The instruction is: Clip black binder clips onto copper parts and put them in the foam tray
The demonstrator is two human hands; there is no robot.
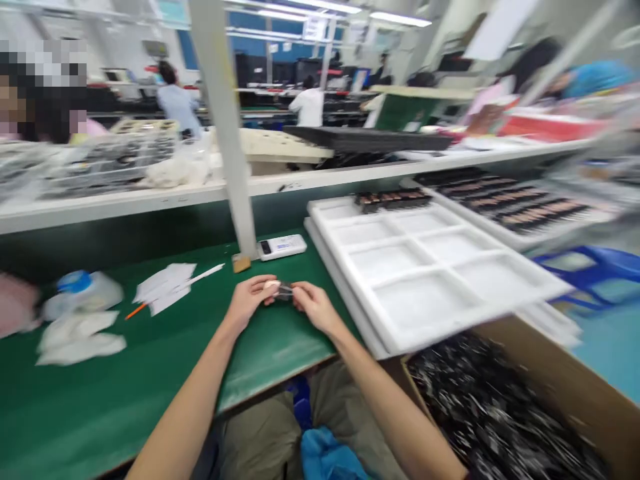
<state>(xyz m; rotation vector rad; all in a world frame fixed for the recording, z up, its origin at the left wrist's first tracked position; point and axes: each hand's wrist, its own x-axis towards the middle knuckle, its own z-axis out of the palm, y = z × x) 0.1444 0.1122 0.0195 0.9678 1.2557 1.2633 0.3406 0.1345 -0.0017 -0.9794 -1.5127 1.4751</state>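
Observation:
Between my two hands, just above the green tabletop [270, 360], is a small dark part [285, 291], too blurred to name its kind. My left hand [253, 297] pinches its left end with thumb and fingers. At the other end, the fingertips of my right hand [315, 305] close on it. Beyond the hands lie a white handheld device with a small dark display [283, 247] and a small tan block [241, 263]. To my right, a white compartment tray [375, 303] holds a row of black parts [393, 199] in its far section.
An open cardboard box [565, 373] full of black parts stands at lower right. Papers [167, 283], an orange pen [135, 311], white gloves [83, 338] and a blue-capped bottle [90, 290] lie left. A white post [223, 127] rises ahead beside a shelf [350, 175]. Other people work beyond.

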